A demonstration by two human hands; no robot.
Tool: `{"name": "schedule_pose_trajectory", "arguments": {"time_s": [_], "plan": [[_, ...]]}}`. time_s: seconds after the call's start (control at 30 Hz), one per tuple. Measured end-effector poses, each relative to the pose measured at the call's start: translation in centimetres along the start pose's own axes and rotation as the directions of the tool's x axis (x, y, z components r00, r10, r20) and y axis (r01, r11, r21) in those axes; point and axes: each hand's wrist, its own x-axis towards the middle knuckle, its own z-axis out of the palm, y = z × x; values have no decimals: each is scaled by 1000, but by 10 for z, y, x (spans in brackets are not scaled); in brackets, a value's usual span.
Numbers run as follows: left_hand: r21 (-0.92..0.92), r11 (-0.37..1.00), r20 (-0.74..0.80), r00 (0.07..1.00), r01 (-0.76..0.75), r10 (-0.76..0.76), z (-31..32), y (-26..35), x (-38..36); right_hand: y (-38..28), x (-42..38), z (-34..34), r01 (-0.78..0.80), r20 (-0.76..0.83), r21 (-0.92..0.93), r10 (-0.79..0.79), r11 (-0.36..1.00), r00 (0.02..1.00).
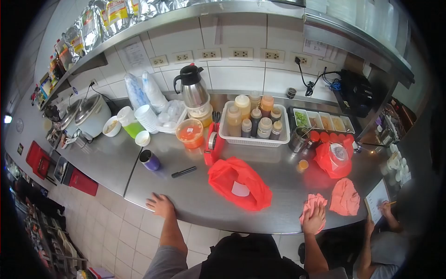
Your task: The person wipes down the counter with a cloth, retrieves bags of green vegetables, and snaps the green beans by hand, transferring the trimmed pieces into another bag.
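My left hand (160, 205) lies flat with fingers spread on the front edge of the steel counter (195, 204), holding nothing. On the right, my right hand (315, 218) presses down on a pink cloth (310, 202), its fingers over the fabric. A second pink cloth (345, 197) lies crumpled beside it. Between my hands sits a red plastic bag (241, 179) with a white paper on it. A black marker (184, 172) and a purple cup (149, 160) are beyond my left hand. Farther right stands a tied red bag (332, 160) with a clear-lidded container.
A white basket (254, 141) of sauce bottles, a red tape dispenser (213, 144), an orange tub (190, 134) and a thermos (192, 88) stand at the back. A topping tray (323, 122) is right of them. At right, another person (385, 242) writes on a pad (377, 201).
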Motion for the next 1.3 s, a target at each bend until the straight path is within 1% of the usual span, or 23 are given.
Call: {"name": "schedule_pose_trajectory", "arguments": {"time_s": [0.07, 0.13, 0.3, 0.4, 0.47, 0.5, 0.53, 0.57, 0.63, 0.7, 0.77, 0.9, 0.97, 1.07, 1.17, 1.23, 1.3], "plan": [[-6, 1000, -3, 1000, -5, 5, 2, 0, 2, -1, -1, 1, -31, 20, -10, 31, 999, 999], [22, 1000, -30, 999, -11, 12, 6, -1, 3, 0, -1, 2, -23, 13, -5, 23, 1000, 1000], [19, 1000, -20, 1000, -8, 9, 2, 0, 1, 0, -1, 2, -27, 7, 8, 27, 1000, 1000], [24, 1000, -17, 1000, -8, 9, -1, 1, 2, -5, 0, 1, -2, -39, 2, 2, 1000, 999], [38, 999, -6, 999, -31, 31, 1, 0, 2, -5, -1, -3, -2, -13, 29, 3, 1000, 1000], [32, 999, -21, 999, -24, 25, 1, 1, 2, -5, -1, -4, -27, -6, 11, 27, 1000, 1000], [29, 999, -31, 999, -19, 20, 2, -1, 1, -5, 1, -4, 0, -18, 45, 1, 999, 1000], [47, 998, -9, 999, -42, 42, 4, -3, 0, -2, 0, -3, 31, -31, 76, -28, 997, 999], [33, 999, -54, 998, -42, 44, 6, -3, 0, 4, -2, 3, 12, -29, 20, -11, 1000, 1000], [65, 997, -33, 999, -34, 36, 5, -3, 1, 1, 0, 5, 19, -38, -15, -20, 1000, 999], [95, 994, -49, 997, -47, 52, 10, -5, 4, -2, 0, 2, -37, -8, -41, 36, 998, 999], [101, 994, -32, 998, -47, 50, 10, -6, 4, -1, 0, 4, -17, -27, 1, 17, 1000, 999], [99, 994, -23, 999, -39, 42, 10, -5, 4, 3, 0, 4, -6, -27, -14, 6, 1000, 1000], [82, 996, -19, 999, -24, 26, 6, -3, 4, -3, 0, 3, -19, -6, -17, 19, 1000, 1000], [84, 996, -24, 999, -32, 34, 6, -3, 3, -3, 0, 3, -68, -5, -52, 68, 996, 998], [91, 995, -16, 999, -39, 41, 6, -2, 2, 1, 0, 6, -15, -32, -6, 15, 1000, 999], [103, 994, -16, 999, -43, 45, 12, -6, 5, 5, -1, 8, -26, -36, -13, 26, 1000, 999]]}}
